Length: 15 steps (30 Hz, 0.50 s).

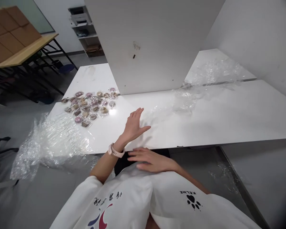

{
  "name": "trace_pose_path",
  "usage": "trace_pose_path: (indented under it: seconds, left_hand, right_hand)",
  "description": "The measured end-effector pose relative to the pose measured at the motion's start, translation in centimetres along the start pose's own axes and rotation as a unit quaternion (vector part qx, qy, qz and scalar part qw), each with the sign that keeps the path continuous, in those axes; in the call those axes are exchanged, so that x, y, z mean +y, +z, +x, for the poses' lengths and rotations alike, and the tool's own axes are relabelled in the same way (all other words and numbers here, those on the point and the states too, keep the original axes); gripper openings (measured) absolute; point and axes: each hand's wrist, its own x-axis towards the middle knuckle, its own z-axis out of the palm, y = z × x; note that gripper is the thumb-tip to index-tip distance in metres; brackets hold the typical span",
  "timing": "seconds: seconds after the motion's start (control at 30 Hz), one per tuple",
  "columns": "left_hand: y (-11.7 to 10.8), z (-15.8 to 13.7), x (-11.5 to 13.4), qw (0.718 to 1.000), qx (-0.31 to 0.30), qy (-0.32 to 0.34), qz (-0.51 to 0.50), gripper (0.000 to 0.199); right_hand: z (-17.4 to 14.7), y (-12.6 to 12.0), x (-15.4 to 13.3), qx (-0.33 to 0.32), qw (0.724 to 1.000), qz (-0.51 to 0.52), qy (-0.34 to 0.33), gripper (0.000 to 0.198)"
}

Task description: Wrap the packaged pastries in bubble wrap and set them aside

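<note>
My left hand (133, 124), with a pink band on its wrist, is raised over the white table (157, 133). Its thumb stands apart from the fingers, and it holds nothing. Lower down, my right hand (150, 159) hovers close to my shirt at the table's front edge. Its fingers are stretched out and nothing is in them. Left of my left hand lie several small round pieces in clear wrappers (85, 107), pink, brown and tan. Closer to me on that side, a pile of clear plastic sleeves (64, 135) spreads over the table's edge.
A tall white panel (154, 41) stands at the table's back. Crumpled clear plastic (186, 98) lies on the right part, with more clear film (214, 71) behind. Flattened cardboard (11, 31) leans on a wooden table (30, 51) at far left, near a shelf with a printer (79, 16).
</note>
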Motion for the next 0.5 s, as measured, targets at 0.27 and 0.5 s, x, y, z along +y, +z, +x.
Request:
trace_pose_path:
  seconds: [0.27, 0.5]
  left_hand:
    - [7.2, 8.3, 0.8, 0.996, -0.042, -0.076, -0.019, 0.085]
    - [6.7, 2.3, 2.3, 0.936, -0.144, 0.281, 0.155, 0.041]
  right_hand:
    - [-12.9, -11.3, 3.3, 0.586, 0.790, 0.112, 0.142, 0.021]
    - [-16.9, -16.7, 11.9, 0.748, 0.540, 0.226, 0.311, 0.036]
